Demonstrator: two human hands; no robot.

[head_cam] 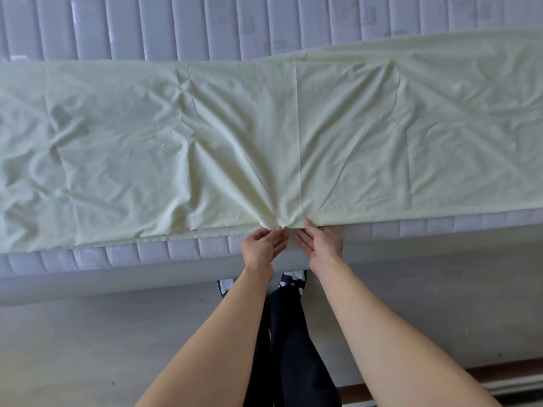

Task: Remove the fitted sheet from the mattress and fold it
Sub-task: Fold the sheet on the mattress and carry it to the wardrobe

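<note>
A pale yellow fitted sheet lies spread in a long folded band across the quilted white mattress. Its near edge runs along the mattress's front side. At the middle of that edge the cloth bunches into a gathered point with creases fanning away from it. My left hand and my right hand meet at this point, side by side. Both pinch the sheet's edge with their fingertips. The sheet's ends run out of view left and right.
Bare mattress shows beyond the sheet's far edge and along the front strip. Below it is a pale grey floor. My dark-trousered legs and patterned shoes stand close against the bed. A dark wooden strip lies at bottom right.
</note>
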